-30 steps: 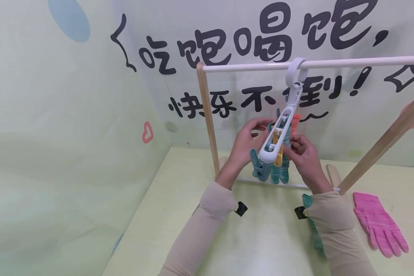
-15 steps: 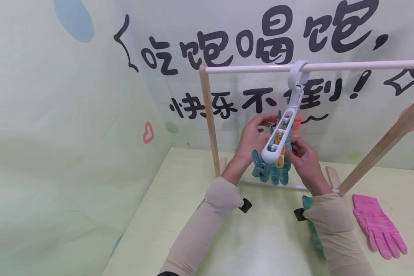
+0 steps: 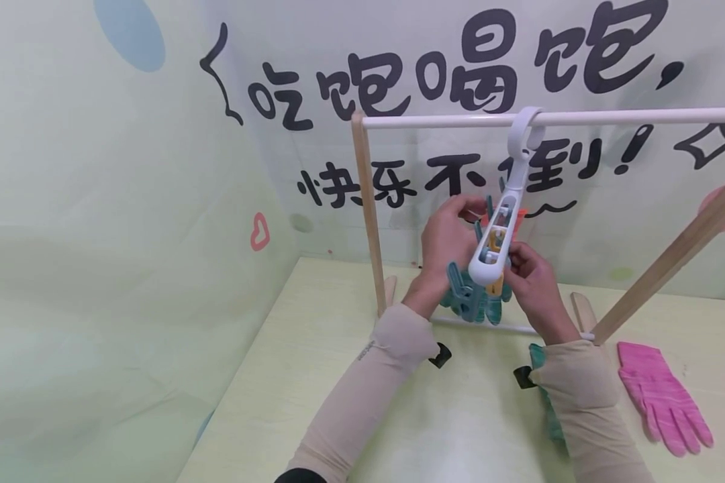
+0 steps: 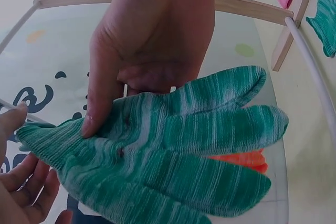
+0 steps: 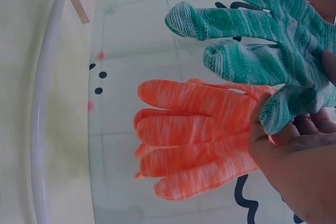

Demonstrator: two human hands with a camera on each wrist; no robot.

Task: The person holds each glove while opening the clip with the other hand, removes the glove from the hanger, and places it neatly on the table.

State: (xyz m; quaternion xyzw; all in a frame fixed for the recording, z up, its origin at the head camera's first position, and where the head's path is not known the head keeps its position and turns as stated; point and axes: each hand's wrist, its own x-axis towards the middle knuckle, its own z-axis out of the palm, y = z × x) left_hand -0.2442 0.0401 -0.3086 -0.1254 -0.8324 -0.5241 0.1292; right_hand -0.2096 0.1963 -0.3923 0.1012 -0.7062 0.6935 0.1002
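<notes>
A green-and-white knit glove (image 4: 157, 145) is pinched at its cuff end between the thumb and fingers of my left hand (image 3: 450, 235). My right hand (image 3: 534, 272) grips the cuff's edge from the other side, its thumb at the cuff's tip in the left wrist view. Both hands are just behind a white clip hanger (image 3: 486, 272), which hides part of the glove in the head view. On the hanger are a yellow clip (image 3: 495, 287) and blue-grey clips (image 3: 466, 295). Behind the green glove, orange gloves (image 5: 199, 135) hang with their fingers down.
The hanger hooks over the white top bar (image 3: 447, 121) of a rack with wooden posts (image 3: 368, 221). A pink glove (image 3: 664, 399) lies on the table at right, another pink piece at the frame's edge. A second green glove (image 3: 554, 419) lies partly under my right sleeve.
My left hand has shifted a little to the right, and the green glove has moved with it. The hanger's near end has swung slightly right. My right hand has barely moved.
</notes>
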